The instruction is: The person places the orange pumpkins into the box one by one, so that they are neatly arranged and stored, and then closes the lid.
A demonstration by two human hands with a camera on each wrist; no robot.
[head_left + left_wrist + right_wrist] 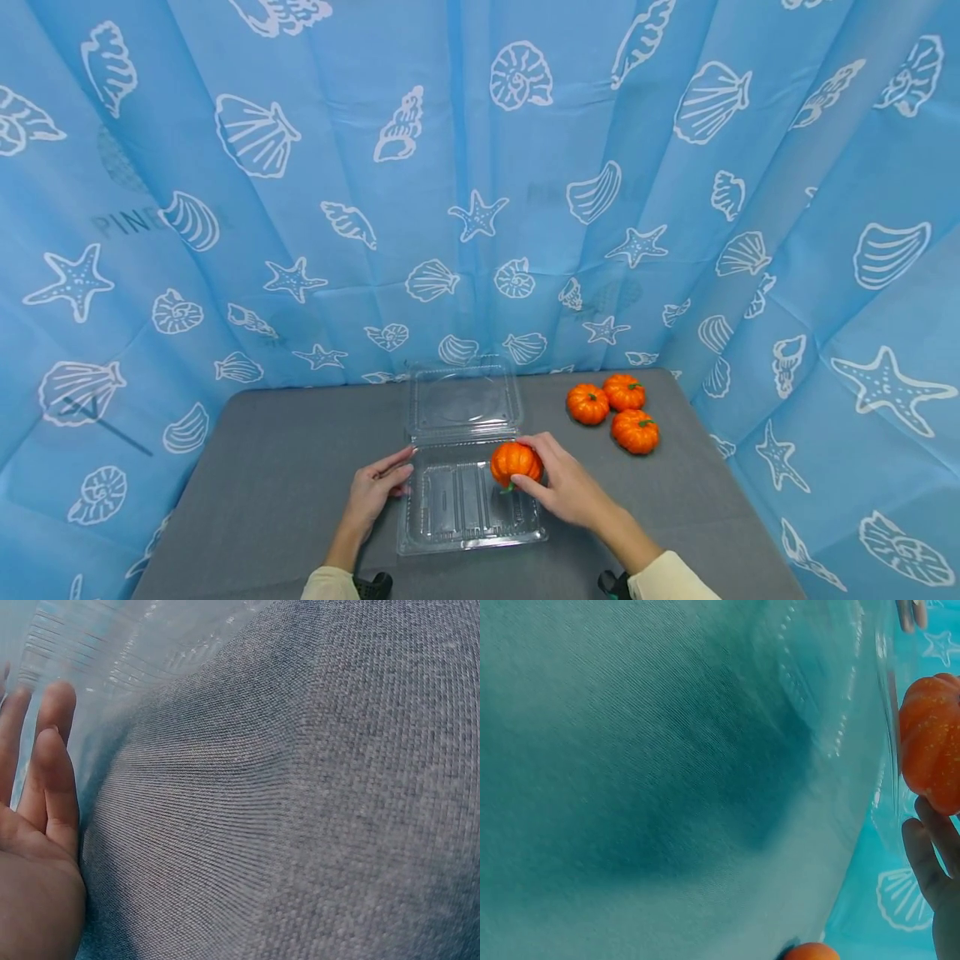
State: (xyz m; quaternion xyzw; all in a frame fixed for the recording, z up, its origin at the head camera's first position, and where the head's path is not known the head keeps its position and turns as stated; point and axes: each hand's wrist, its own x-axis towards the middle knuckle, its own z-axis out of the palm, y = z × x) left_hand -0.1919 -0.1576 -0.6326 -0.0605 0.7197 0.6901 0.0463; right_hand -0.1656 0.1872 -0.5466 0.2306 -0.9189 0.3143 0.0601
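Observation:
Over the right part of an open clear plastic clamshell container, my right hand grips a small orange toy pumpkin with a green stem, tilted toward me. In the right wrist view the pumpkin sits against the fingers, above the container's wall. My left hand is at the container's left edge, its fingertips touching or very near the rim. Its fingers look extended in the left wrist view. The container's lid is folded back, away from me.
Several more toy pumpkins stand grouped at the back right: a left one, a far one and a near one. The grey cloth-covered table ends at a blue curtain with white shell prints.

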